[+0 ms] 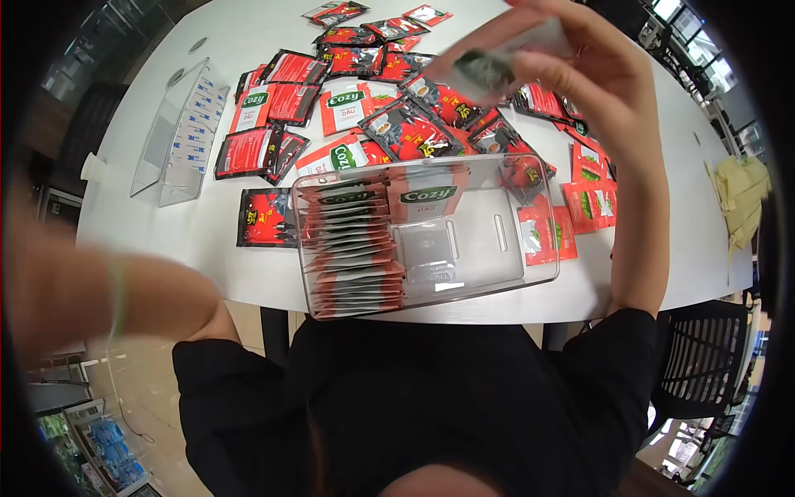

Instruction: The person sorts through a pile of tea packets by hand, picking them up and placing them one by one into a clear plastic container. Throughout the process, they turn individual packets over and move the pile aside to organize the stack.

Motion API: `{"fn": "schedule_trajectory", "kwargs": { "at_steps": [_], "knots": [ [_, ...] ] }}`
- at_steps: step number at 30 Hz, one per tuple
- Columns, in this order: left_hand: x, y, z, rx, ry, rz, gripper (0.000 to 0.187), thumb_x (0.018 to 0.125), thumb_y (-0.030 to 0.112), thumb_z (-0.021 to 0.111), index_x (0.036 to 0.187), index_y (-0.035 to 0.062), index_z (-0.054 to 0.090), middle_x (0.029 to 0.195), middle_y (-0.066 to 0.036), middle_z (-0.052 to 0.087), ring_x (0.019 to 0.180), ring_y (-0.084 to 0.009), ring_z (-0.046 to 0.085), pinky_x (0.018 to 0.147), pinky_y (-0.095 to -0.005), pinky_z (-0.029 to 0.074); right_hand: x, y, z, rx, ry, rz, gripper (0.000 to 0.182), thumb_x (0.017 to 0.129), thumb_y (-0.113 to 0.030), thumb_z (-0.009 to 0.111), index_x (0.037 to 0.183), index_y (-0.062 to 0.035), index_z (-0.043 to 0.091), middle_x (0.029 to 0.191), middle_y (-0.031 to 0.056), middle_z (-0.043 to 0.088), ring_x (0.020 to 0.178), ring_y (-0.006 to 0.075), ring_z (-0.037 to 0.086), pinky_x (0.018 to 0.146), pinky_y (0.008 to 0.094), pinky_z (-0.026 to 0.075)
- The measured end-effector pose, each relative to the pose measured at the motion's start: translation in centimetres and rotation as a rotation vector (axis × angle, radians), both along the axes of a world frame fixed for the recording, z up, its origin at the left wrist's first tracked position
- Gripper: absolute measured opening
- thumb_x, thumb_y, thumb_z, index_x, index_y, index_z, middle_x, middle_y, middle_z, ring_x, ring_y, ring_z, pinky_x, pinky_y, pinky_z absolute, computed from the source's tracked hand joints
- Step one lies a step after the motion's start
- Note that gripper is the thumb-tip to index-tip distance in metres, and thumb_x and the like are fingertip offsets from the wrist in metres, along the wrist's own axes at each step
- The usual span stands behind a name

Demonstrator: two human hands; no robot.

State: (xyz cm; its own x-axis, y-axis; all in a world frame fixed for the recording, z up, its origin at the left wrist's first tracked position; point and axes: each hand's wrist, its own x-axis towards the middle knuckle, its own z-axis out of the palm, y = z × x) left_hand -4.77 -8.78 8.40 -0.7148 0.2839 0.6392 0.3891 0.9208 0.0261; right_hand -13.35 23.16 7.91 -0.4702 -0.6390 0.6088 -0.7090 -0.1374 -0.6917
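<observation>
Over the far part of the table, my right hand [563,70] is closed on a blurred pale sachet [484,73] with a dark green mark. My left hand [54,290] is at the far left edge, smeared by motion, its fingers not distinguishable. A clear plastic box [542,277] stands at the near table edge. Its left compartment holds a row of upright sachets [352,248]; one Cozy sachet [428,192] leans at the back, right of that row. Behind the box lie loose red-and-white Cozy sachets [345,108] and black-and-red packets [410,128].
An empty clear holder [186,137] with 3M strips stands on the left of the white table [687,207]. Red sachets [590,207] lie right of the box. A yellow cloth bag [739,199] hangs at the right edge, above a black chair [704,356].
</observation>
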Motion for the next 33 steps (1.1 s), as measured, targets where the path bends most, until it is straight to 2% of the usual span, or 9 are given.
{"fn": "schedule_trajectory", "kwargs": {
  "at_steps": [3, 4, 7, 13, 26, 27, 29, 31, 33],
  "knots": [
    [0.2, -0.1, 0.3, -0.016, 0.005, 0.021, 0.032, 0.094, 0.021, 0.049, 0.117, 0.0011, 0.061, 0.118, -0.013, 0.064, 0.106, -0.0279, 0.060, 0.092, -0.0374, 0.044, 1.1, -0.4, 1.0, 0.206, 0.441, -0.070, 0.043, 0.082, 0.005, 0.070, 0.124, -0.0038, 0.064, 0.107, 0.0104, 0.069, 0.091, 0.0142, 0.066, 0.072, 0.0271, 0.054],
    [0.2, -0.1, 0.3, -0.017, 0.005, 0.029, 0.032, 0.094, 0.020, 0.049, 0.116, 0.0012, 0.061, 0.117, -0.013, 0.064, 0.106, -0.0280, 0.060, 0.092, -0.0373, 0.045, 1.7, -0.8, 0.7, 0.149, 0.575, -0.099, 0.043, 0.077, 0.003, 0.075, 0.118, -0.0042, 0.066, 0.094, 0.0073, 0.071, 0.081, 0.0127, 0.067, 0.066, 0.0262, 0.054],
    [-0.3, 0.5, 0.0, -0.017, 0.003, 0.037, 0.031, 0.094, 0.020, 0.050, 0.115, 0.0016, 0.062, 0.116, -0.012, 0.064, 0.104, -0.0280, 0.061, 0.091, -0.0372, 0.045, 2.0, -0.8, 0.6, 0.131, 0.869, -0.235, 0.035, 0.075, -0.002, 0.080, 0.107, -0.0018, 0.065, 0.089, 0.0064, 0.071, 0.076, 0.0102, 0.068, 0.063, 0.0228, 0.054],
    [-0.2, 1.6, -0.7, -0.054, -0.048, 0.046, 0.029, 0.093, 0.020, 0.052, 0.113, 0.0022, 0.063, 0.114, -0.012, 0.065, 0.102, -0.0281, 0.062, 0.089, -0.0370, 0.046, 1.4, 0.7, 0.5, 0.131, 0.734, -0.328, 0.028, 0.084, -0.002, 0.074, 0.107, 0.0016, 0.058, 0.089, 0.0086, 0.067, 0.076, 0.0128, 0.067, 0.063, 0.0224, 0.052],
    [0.1, 2.0, -0.8, -0.153, -0.105, 0.094, 0.025, 0.092, 0.019, 0.055, 0.109, 0.0037, 0.065, 0.110, -0.011, 0.067, 0.097, -0.0284, 0.064, 0.084, -0.0366, 0.049, -3.3, 2.3, -0.1, -0.191, -0.123, 0.042, 0.015, 0.090, -0.003, 0.066, 0.103, 0.0031, 0.060, 0.087, 0.0092, 0.066, 0.075, 0.0142, 0.065, 0.065, 0.0263, 0.051],
    [0.2, 1.9, -0.9, -0.158, -0.108, 0.102, 0.025, 0.092, 0.019, 0.055, 0.109, 0.0038, 0.065, 0.110, -0.011, 0.067, 0.097, -0.0284, 0.064, 0.084, -0.0365, 0.049, -2.8, 2.7, 0.4, -0.048, -0.026, 0.015, 0.012, 0.091, -0.005, 0.063, 0.098, 0.0038, 0.063, 0.086, 0.0093, 0.066, 0.072, 0.0149, 0.062, 0.065, 0.0297, 0.049],
    [0.3, 1.7, -1.0, -0.171, -0.119, 0.117, 0.024, 0.092, 0.019, 0.056, 0.108, 0.0040, 0.065, 0.110, -0.011, 0.067, 0.096, -0.0285, 0.064, 0.083, -0.0365, 0.049, -1.4, 1.0, 0.6, 0.123, -0.208, 0.284, 0.017, 0.080, -0.010, 0.077, 0.092, -0.0035, 0.067, 0.077, 0.0049, 0.069, 0.068, 0.0099, 0.066, 0.056, 0.0246, 0.049],
    [0.9, 1.6, -0.7, -0.185, -0.124, 0.139, 0.024, 0.092, 0.019, 0.056, 0.108, 0.0042, 0.066, 0.109, -0.010, 0.067, 0.095, -0.0285, 0.065, 0.083, -0.0364, 0.050, -0.5, 0.6, 1.3, 0.552, 0.095, 0.314, 0.011, 0.083, -0.009, 0.073, 0.076, -0.0018, 0.068, 0.070, 0.0057, 0.066, 0.063, 0.0107, 0.064, 0.054, 0.0265, 0.046],
    [1.0, 0.9, -1.8, -0.103, -0.093, 0.154, 0.022, 0.091, 0.021, 0.059, 0.105, 0.0060, 0.066, 0.107, -0.011, 0.067, 0.093, -0.0294, 0.064, 0.080, -0.0377, 0.050, 1.3, -0.9, -0.3, 0.624, 0.223, 0.268, 0.009, 0.077, -0.007, 0.075, 0.076, -0.0022, 0.067, 0.064, 0.0053, 0.062, 0.057, 0.0150, 0.060, 0.053, 0.0276, 0.043]
  ]
}}
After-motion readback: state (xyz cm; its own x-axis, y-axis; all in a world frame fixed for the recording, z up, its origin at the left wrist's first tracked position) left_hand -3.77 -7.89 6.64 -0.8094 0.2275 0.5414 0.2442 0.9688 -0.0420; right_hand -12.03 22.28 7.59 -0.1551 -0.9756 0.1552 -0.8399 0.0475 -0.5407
